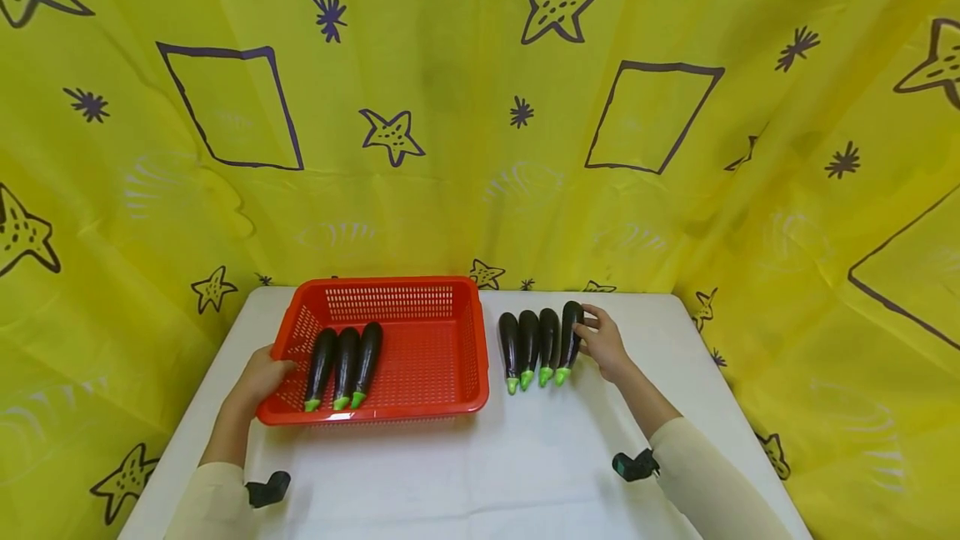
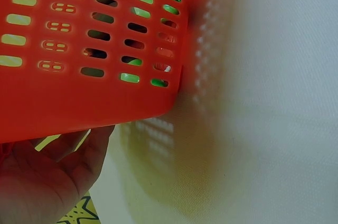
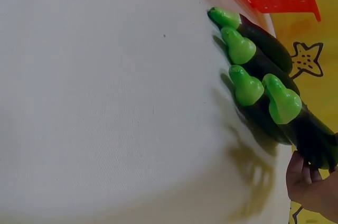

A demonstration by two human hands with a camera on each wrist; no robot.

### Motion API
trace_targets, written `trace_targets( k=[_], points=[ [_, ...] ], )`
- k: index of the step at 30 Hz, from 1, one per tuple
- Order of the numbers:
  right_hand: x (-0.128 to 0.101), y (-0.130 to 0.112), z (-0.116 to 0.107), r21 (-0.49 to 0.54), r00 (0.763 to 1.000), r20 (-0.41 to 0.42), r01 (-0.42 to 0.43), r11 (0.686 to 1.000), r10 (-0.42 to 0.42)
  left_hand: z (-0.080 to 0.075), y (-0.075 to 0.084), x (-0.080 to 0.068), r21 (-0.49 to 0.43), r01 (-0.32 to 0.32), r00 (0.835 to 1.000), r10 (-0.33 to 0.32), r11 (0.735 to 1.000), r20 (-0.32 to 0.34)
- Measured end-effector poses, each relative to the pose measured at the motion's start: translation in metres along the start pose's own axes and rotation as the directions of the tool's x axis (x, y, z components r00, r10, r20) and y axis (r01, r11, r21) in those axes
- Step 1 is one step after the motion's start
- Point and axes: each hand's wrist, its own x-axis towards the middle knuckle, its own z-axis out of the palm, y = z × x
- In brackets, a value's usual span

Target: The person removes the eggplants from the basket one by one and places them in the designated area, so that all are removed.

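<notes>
A white, cloth-covered rectangular table (image 1: pixel 465 473) is seen from the head view, set against a yellow backdrop. On its left half a red, perforated plastic basket (image 1: pixel 442 294) is rested — its slotted wall (image 2: pixel 79 49) is shown close up in the left wrist view, with its shadow cast on the white surface (image 2: pixel 264 102). Just beside the basket, on the right half, four dark purple toy aubergines with bright green stems (image 1: pixel 542 346) are laid side by side, touching one another — stems towards the near edge. In the right wrist view the rightmost aubergine (image 3: pixel 301 123) is seen tilted, raised slightly above its neighbours.
</notes>
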Motion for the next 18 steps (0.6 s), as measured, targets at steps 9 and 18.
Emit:
trace_targets(
  k=[9, 18],
  points=[
    [0.016, 0.014, -0.002, -0.069, 0.996, -0.066, -0.058, 0.996, 0.053, 0.0, -0.002, 0.0, 0.009, -0.005, 1.0, 0.005, 1.0, -0.002],
    [0.03, 0.024, 0.001, -0.209, 0.996, -0.067, -0.074, 0.975, 0.061, 0.0, -0.003, 0.002, 0.009, -0.013, 1.0, 0.013, 1.0, -0.013]
  ],
)
